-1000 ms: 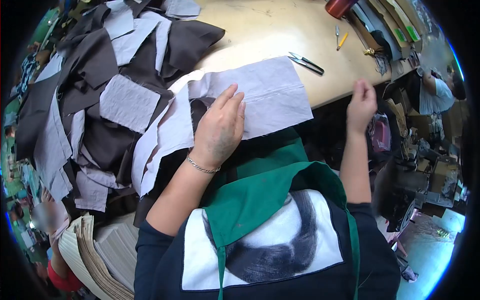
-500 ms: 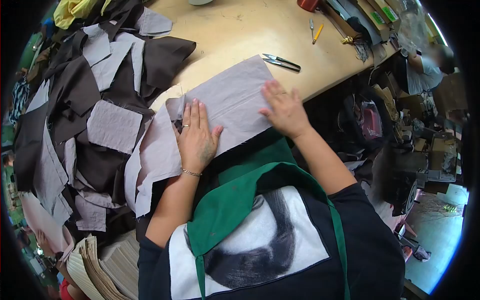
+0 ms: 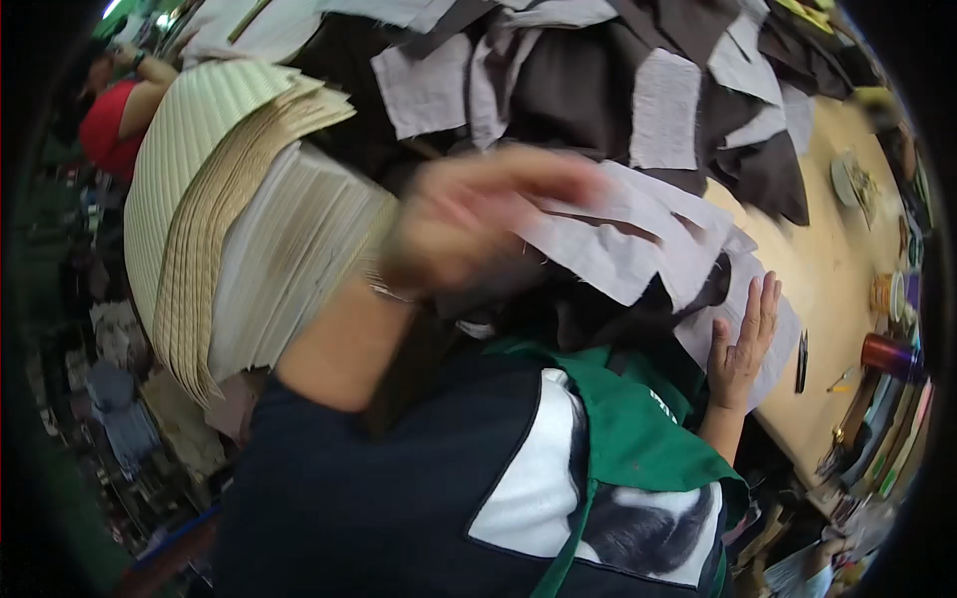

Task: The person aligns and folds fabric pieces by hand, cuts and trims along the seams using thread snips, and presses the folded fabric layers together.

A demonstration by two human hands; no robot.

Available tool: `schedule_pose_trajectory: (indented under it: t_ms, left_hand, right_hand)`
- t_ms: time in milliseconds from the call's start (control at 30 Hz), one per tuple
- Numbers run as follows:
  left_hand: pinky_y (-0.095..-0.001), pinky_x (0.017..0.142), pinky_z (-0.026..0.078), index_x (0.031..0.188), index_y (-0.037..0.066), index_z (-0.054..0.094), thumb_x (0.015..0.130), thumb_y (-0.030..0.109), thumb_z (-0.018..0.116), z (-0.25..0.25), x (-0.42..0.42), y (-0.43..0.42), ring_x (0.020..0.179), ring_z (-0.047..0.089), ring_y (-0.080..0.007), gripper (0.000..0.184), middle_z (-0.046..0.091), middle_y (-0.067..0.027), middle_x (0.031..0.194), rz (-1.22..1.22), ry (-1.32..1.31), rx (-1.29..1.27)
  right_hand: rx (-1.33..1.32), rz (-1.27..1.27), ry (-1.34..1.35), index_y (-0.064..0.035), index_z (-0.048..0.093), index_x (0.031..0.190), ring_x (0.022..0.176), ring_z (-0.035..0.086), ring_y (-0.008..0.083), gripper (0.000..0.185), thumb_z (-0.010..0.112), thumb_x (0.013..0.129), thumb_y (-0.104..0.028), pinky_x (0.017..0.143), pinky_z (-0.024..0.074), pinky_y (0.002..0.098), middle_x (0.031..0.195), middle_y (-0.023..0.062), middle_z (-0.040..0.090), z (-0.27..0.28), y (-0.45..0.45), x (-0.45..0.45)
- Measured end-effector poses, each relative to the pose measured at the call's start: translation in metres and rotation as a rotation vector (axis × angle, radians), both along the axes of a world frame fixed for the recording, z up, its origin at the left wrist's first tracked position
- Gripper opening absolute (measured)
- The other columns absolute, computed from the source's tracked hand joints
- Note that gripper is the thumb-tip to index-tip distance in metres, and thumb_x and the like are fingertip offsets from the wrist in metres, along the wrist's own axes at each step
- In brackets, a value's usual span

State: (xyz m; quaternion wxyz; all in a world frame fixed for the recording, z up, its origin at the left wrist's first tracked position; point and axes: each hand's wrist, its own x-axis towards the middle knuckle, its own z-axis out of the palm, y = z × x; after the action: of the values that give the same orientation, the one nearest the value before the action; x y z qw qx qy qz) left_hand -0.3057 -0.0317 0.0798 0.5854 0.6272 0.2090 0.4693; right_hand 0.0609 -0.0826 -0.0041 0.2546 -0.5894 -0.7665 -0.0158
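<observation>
My left hand (image 3: pixel 469 214) is smeared by motion, raised between the stack of layered sheets and the cloth pile. Whether its fingers hold anything does not show. Beside its fingertips lies a frayed light grey fabric piece (image 3: pixel 598 261). My right hand (image 3: pixel 743 349) rests flat with fingers stretched on a grey fabric panel (image 3: pixel 773 314) at the table edge. Just right of that hand, thread snips (image 3: pixel 801 362) lie on the tabletop. Dark brown cloth (image 3: pixel 573 85) and a frayed grey rectangle (image 3: pixel 666 110) are heaped beyond both hands.
A tall stack of layered sheets with a ribbed cover (image 3: pixel 289 259) stands at my left. On the wooden table (image 3: pixel 832 269) are a bowl (image 3: pixel 847 179), a red tumbler (image 3: pixel 890 356) and a pencil (image 3: pixel 843 377). A person in red (image 3: pixel 110 130) is at the far left.
The view has swung left. My left hand has lifted off the grey panel and moved left towards the layered stack. My right hand is still on the panel.
</observation>
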Motion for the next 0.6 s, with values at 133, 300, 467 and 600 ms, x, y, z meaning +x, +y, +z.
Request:
schedule_pose_trajectory:
  t_ms: [133, 300, 467, 600]
  left_hand:
    - [-0.0286, 0.092, 0.045, 0.117, 0.0, 0.06, 0.099, 0.027, 0.05, -0.078, -0.104, -0.076, 0.108, 0.059, -0.0171, 0.034, 0.066, -0.0108, 0.109, 0.676, 0.617, -0.582]
    - [-0.0354, 0.095, 0.045, 0.12, 0.008, 0.059, 0.093, 0.045, 0.053, -0.179, -0.057, -0.121, 0.108, 0.059, -0.0218, 0.047, 0.064, -0.0076, 0.114, 0.808, -0.387, -1.552]
    - [-0.0391, 0.109, 0.028, 0.142, 0.005, 0.033, 0.087, 0.051, 0.057, -0.117, -0.017, -0.078, 0.131, 0.038, -0.0272, 0.076, 0.037, -0.0138, 0.145, 0.419, -0.459, -0.821]
    - [-0.0444, 0.114, 0.011, 0.145, 0.001, 0.029, 0.085, 0.048, 0.062, -0.025, -0.025, -0.028, 0.141, 0.023, -0.0246, 0.083, 0.024, -0.0177, 0.152, 0.32, -0.354, 0.076]
  right_hand:
    - [-0.116, 0.188, 0.014, -0.0126, 0.041, 0.141, 0.139, 0.028, 0.0334, 0.08, 0.072, 0.074, -0.043, 0.11, 0.0196, 0.0528, 0.148, 0.0138, 0.035, 0.019, 0.016, -0.043]
    - [-0.152, 0.289, -0.148, -0.009, 0.056, 0.121, 0.1, 0.053, 0.0319, 0.065, 0.078, 0.059, -0.014, 0.092, 0.039, 0.0441, 0.105, 0.0112, 0.057, -0.009, 0.03, -0.05]
    - [0.338, -0.082, 0.239, 0.003, 0.062, 0.106, 0.101, 0.059, 0.0305, 0.031, 0.071, 0.078, -0.01, 0.089, 0.046, 0.043, 0.109, 0.0177, 0.062, 0.001, -0.013, 0.052]
    - [0.031, -0.502, 0.386, 0.0054, 0.058, 0.116, 0.105, 0.059, 0.0343, 0.04, 0.069, 0.082, -0.014, 0.094, 0.0443, 0.0407, 0.117, 0.0199, 0.062, 0.002, -0.079, 0.119]
